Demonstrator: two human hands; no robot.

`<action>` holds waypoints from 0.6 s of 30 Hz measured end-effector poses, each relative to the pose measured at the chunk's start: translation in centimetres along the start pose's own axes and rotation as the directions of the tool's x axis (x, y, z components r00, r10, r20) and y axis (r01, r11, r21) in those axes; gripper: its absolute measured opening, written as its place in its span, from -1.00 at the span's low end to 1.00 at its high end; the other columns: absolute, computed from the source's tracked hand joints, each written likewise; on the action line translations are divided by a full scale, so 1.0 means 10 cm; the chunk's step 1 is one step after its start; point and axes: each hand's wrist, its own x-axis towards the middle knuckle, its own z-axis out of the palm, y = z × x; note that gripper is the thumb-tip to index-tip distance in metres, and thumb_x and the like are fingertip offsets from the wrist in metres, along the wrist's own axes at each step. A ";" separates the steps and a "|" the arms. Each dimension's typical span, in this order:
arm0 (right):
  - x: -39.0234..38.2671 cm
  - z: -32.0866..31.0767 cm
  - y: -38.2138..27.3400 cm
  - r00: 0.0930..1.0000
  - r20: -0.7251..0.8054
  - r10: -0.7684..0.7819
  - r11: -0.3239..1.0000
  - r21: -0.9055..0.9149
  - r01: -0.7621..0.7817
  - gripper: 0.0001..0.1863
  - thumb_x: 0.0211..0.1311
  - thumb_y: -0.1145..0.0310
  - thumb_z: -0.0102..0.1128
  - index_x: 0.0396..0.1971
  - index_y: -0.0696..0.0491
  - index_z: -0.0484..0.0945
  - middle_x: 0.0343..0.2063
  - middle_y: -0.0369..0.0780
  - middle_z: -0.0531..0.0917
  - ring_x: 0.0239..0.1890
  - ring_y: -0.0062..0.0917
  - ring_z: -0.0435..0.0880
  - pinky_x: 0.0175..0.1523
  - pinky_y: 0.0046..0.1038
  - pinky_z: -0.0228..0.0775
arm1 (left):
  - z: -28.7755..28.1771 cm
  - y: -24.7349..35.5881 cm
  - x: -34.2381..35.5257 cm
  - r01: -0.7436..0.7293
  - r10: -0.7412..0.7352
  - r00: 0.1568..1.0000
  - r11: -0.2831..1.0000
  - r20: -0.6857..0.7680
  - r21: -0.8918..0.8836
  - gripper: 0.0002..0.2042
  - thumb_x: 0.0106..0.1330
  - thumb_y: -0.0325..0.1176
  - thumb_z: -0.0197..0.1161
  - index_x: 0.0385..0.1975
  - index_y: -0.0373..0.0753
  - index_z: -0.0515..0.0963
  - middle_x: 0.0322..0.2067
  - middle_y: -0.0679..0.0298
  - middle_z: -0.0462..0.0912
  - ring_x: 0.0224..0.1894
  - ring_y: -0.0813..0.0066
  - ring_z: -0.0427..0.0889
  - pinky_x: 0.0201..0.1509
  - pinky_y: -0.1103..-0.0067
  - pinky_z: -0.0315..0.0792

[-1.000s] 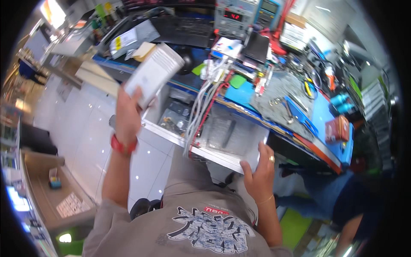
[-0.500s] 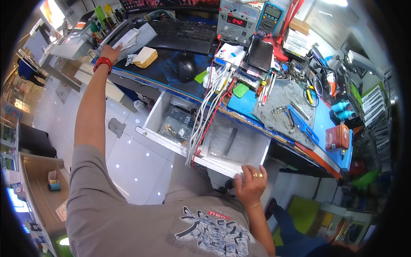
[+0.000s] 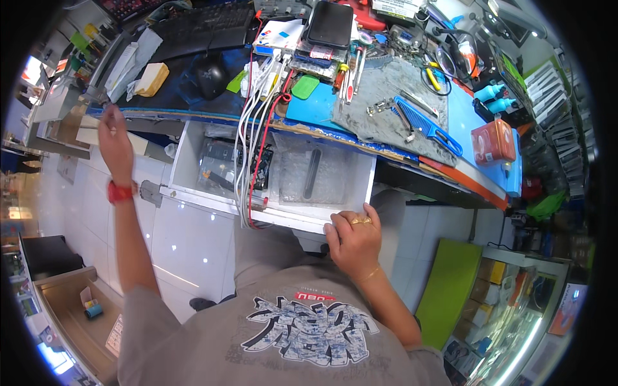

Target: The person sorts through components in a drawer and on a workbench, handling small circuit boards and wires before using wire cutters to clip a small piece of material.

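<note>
My right hand, with a gold ring, curls its fingers over the front edge of the pulled-out white drawer at its right corner. In the drawer lie bubble wrap, a dark strip and dark electronic parts. White cables and a red wire hang from the desk over the drawer front. My left hand, with a red wristband, is raised just off the desk's left front edge. Its fingers are bent and blurred; whether anything is in them cannot be made out.
On the desk are a mouse, a keyboard, a yellowish block, a black phone, a grey mat with a blue-handled tool, and a red tin. A wooden tray stands lower left.
My left hand has drawn back from the white items at the desk's far left toward me. My right hand stays on the drawer edge. The view has shifted, showing more floor.
</note>
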 end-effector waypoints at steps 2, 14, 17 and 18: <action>0.09 -0.08 0.00 0.996 0.086 0.001 1.000 0.029 -0.004 -0.84 0.22 0.31 0.36 -0.28 0.07 0.71 -0.26 -0.16 0.73 -0.26 -0.27 0.72 0.23 -0.10 0.45 | 0.00 0.47 -0.68 0.116 -0.108 0.993 0.948 0.045 -0.297 -0.65 0.69 -0.26 0.05 0.23 -0.41 0.49 0.06 0.14 0.61 0.13 0.38 0.60 0.26 0.52 0.48; 1.25 0.94 0.39 0.534 0.816 -0.221 0.829 -0.131 0.544 -0.73 0.29 0.41 0.20 -0.09 0.03 0.78 0.14 -0.07 0.65 0.17 -0.20 0.66 0.20 -0.18 0.54 | 0.32 1.05 -1.35 0.273 -0.251 0.952 0.956 0.175 -0.109 -0.53 0.60 -0.17 0.18 0.33 -0.35 0.38 0.27 -0.03 0.46 0.32 0.05 0.51 0.34 0.27 0.47; 1.19 0.83 0.47 0.517 0.852 -0.083 0.843 -0.217 0.492 -0.73 0.29 0.41 0.21 -0.10 0.07 0.80 0.13 -0.09 0.67 0.18 -0.21 0.67 0.23 -0.21 0.53 | 0.32 1.06 -1.36 0.233 -0.220 0.962 0.970 0.164 -0.064 -0.53 0.58 -0.12 0.19 0.29 -0.35 0.43 0.25 -0.03 0.49 0.29 0.03 0.54 0.33 0.27 0.47; 1.15 0.77 0.49 0.546 0.838 -0.010 0.855 -0.276 0.439 -0.74 0.29 0.41 0.21 -0.11 0.10 0.80 0.12 -0.08 0.68 0.17 -0.20 0.67 0.22 -0.22 0.55 | 0.33 1.06 -1.35 0.213 -0.202 0.966 0.975 0.160 -0.055 -0.52 0.58 -0.10 0.20 0.28 -0.35 0.44 0.24 -0.03 0.49 0.29 0.02 0.54 0.32 0.27 0.47</action>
